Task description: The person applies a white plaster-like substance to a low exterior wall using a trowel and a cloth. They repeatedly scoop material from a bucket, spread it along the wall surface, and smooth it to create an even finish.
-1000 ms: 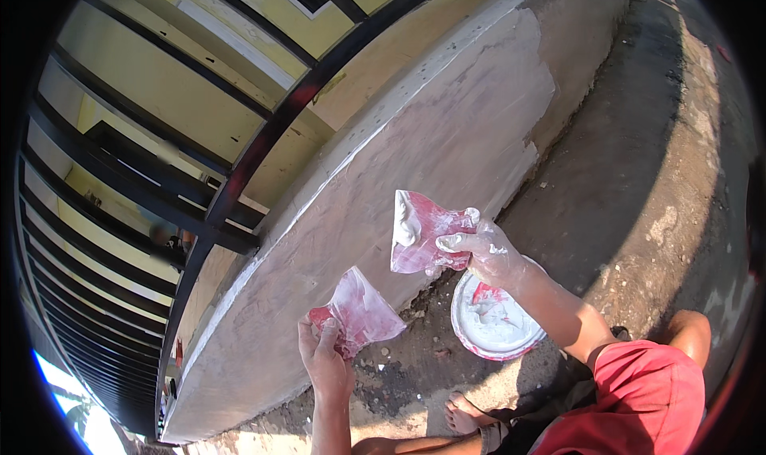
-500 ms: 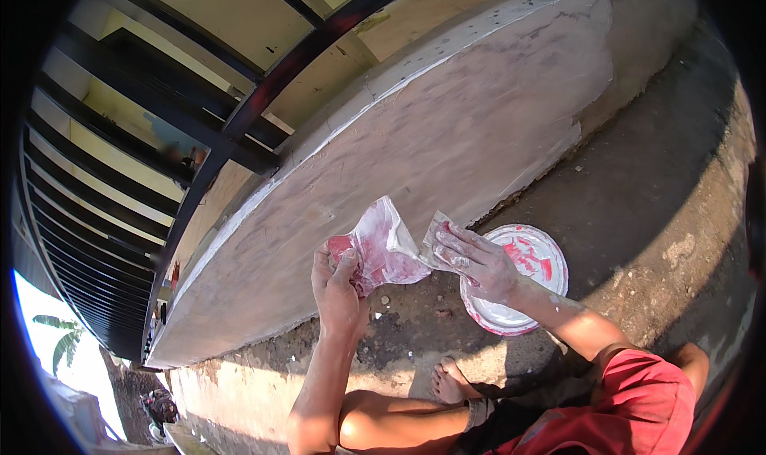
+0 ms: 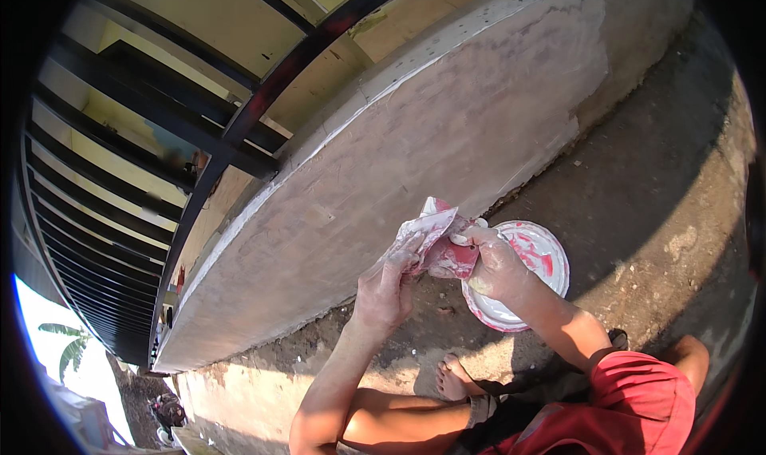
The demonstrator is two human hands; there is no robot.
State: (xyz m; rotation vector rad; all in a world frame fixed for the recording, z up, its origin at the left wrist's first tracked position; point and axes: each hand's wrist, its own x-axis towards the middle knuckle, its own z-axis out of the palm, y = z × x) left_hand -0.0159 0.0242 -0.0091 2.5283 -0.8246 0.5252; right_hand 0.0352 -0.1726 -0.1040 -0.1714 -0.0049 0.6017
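My left hand (image 3: 383, 291) grips a flat pink scraper (image 3: 419, 233) coated with white paste, tilted across a second scraper. My right hand (image 3: 499, 267) grips that second pink scraper (image 3: 448, 259), smeared with the same paste. The two scrapers overlap and look to touch at the centre of the view. Just behind my right hand, on the ground, a round shallow container (image 3: 538, 247) holds white paste streaked with red; my hand hides part of it.
A low plastered wall (image 3: 415, 136) with a white edge runs diagonally behind my hands, black metal railing (image 3: 231, 148) above it. Dark concrete ground (image 3: 638, 176) lies to the right. My bare foot (image 3: 451, 379) rests below. A banana plant and a cluttered heap show far left.
The two scrapers, apart a second ago, have come together and overlap. My left hand has moved right toward my right hand, and its scraper has tipped over the other one.
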